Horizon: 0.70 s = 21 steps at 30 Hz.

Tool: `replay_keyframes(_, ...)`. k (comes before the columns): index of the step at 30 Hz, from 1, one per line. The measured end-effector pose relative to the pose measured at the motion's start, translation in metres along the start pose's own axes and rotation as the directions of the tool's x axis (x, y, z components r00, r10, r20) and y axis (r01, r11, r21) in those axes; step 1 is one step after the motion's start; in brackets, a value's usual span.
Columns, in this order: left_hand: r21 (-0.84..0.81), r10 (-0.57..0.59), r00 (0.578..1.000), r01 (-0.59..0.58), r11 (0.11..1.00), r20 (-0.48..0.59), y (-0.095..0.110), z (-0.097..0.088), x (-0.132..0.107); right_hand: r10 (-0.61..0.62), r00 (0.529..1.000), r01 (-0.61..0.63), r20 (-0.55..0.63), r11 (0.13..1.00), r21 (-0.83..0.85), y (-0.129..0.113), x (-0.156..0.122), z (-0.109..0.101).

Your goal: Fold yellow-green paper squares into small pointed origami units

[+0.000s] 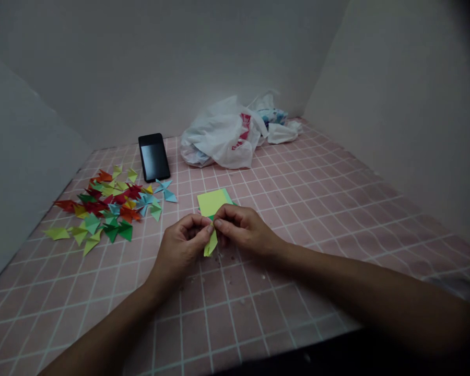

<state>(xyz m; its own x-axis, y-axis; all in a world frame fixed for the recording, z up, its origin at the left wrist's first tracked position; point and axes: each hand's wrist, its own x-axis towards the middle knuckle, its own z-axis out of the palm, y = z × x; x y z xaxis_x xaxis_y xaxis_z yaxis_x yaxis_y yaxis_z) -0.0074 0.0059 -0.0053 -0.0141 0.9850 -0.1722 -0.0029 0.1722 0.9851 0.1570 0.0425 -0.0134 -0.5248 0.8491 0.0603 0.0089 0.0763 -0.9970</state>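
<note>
My left hand point(182, 245) and my right hand point(241, 230) meet over the middle of the table point(317, 209), which has a pink cloth with white squares. Between them I hold a small yellow-green paper point(210, 244). The thumb and first finger of each hand are closed narrow on its upper part, and the fingertips of both hands almost touch each other. The paper hangs down from my fingers, a little tilted, with its lower tip close to the cloth; I cannot tell if it touches.

Just behind my hands lie some flat sheets point(211, 201), yellow-green on top with a green edge under. To my left, well apart, is a pile point(105, 206) of folded pointed shapes in red, green, yellow and blue. Behind it lies a dark phone point(154, 156), and near the wall a white plastic bag point(223, 136).
</note>
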Motion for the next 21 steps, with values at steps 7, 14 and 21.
replay_keyframes(7,0.105,0.065,0.998,-0.063,0.992,-0.015,0.0016,0.0006,-0.0001,-0.096,0.995,0.091,-0.035,0.987,-0.131,0.0007,0.0027,-0.0021)
replay_keyframes(14,0.103,0.004,1.0,-0.004,0.995,0.006,0.0051,0.0017,-0.0009,-0.091,0.994,0.082,-0.057,0.988,-0.134,-0.0019,0.0007,-0.0018)
replay_keyframes(21,0.159,0.008,1.0,-0.007,0.987,-0.002,0.0059,0.0023,-0.0014,-0.142,0.99,0.135,-0.018,0.967,-0.217,0.0003,0.0026,-0.0041)
